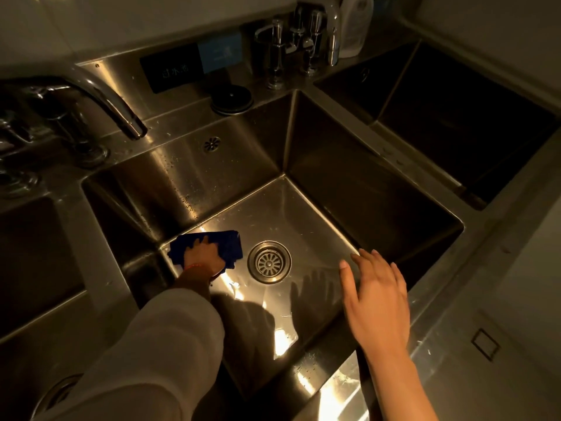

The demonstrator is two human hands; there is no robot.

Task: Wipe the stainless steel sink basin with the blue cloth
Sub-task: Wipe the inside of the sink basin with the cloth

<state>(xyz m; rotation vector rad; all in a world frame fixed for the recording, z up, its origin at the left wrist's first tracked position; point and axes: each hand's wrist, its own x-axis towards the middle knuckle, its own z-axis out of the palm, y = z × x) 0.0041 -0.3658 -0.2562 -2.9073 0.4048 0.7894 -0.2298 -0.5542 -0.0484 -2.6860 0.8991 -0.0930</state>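
Note:
The stainless steel sink basin (303,214) fills the middle of the head view, with a round drain strainer (269,262) in its floor. A blue cloth (229,244) lies flat on the basin floor at the left corner, just left of the drain. My left hand (202,256) presses down on the cloth, fingers over it, the white sleeve reaching down into the basin. My right hand (375,294) hovers open above the basin's right front side, fingers spread, holding nothing.
A curved faucet (115,107) overhangs the basin's back left rim. A second basin (455,117) lies to the right, another (36,253) to the left. Soap dispensers (276,50), a round black cap (232,98) and a white bottle (355,25) stand on the back ledge.

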